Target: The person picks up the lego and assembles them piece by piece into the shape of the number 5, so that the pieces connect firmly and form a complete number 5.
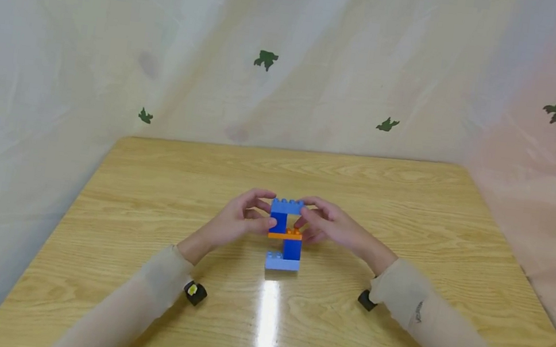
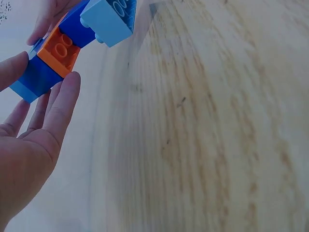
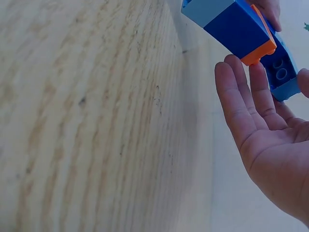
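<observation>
Both hands hold a stack of toy building bricks at the middle of the head view. From the bottom it has a light blue brick (image 1: 282,264), a dark blue brick (image 1: 292,249) at right, a thin orange brick (image 1: 278,236), another dark blue brick (image 1: 279,220) at left and a light blue top brick (image 1: 286,207). My left hand (image 1: 239,215) grips the upper left side, thumb on the upper dark blue brick. At the top brick's right end, my right hand (image 1: 334,225) pinches with the thumb. Underside rings of the orange brick (image 2: 60,50) show in the left wrist view.
A wood-grain table (image 1: 152,181) lies beneath the hands, with a bright light reflection in front of the stack. Pale cloth (image 1: 318,97) with green leaf shapes hangs behind and at the sides. Small black devices (image 1: 195,292) sit at the wrists.
</observation>
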A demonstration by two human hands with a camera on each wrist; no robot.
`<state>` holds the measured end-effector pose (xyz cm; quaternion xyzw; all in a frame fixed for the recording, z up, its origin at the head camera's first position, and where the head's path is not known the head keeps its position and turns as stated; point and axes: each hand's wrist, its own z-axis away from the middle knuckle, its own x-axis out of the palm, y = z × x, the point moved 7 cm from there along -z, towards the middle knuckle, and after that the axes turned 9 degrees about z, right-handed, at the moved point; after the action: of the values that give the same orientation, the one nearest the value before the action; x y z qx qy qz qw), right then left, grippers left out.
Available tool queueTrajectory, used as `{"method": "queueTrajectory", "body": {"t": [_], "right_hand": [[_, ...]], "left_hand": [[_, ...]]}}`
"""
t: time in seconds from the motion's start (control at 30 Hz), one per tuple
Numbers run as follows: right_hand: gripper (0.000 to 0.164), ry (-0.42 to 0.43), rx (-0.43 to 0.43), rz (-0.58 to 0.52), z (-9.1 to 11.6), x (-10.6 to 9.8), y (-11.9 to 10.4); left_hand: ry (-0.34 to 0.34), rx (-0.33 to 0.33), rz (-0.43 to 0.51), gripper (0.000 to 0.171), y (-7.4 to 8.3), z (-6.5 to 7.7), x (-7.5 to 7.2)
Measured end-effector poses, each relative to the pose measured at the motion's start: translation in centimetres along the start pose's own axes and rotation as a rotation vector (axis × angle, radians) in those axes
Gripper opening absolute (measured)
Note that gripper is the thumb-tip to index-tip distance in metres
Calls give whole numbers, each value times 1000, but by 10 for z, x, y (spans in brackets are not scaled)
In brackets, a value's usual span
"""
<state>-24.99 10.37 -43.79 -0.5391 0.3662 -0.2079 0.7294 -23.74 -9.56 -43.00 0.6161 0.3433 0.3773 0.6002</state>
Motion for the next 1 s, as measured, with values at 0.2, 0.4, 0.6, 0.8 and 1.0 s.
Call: {"method": "queueTrajectory", "body": {"t": [0.2,0.4,0.6,0.8,1.0], "right_hand": [[50,-18,20,-34,-5,2,7],[52,-29,39,-52,-6,1,11],[57,-28,86,-53,-9,-2,16],[58,-16,122,-50,-15,-5,20],[58,-5,166,-58,-20,-6,23]], "left_hand": [[-17,-50,68,59,-12,-3,-2],[-14,-77,83,61,-16,-6,-2],[-18,-105,72,62,-16,-9,-1],[-21,-129,60,66,-19,-13,-2],[-65,-133,-87,92,-22,-14,-4]]}}
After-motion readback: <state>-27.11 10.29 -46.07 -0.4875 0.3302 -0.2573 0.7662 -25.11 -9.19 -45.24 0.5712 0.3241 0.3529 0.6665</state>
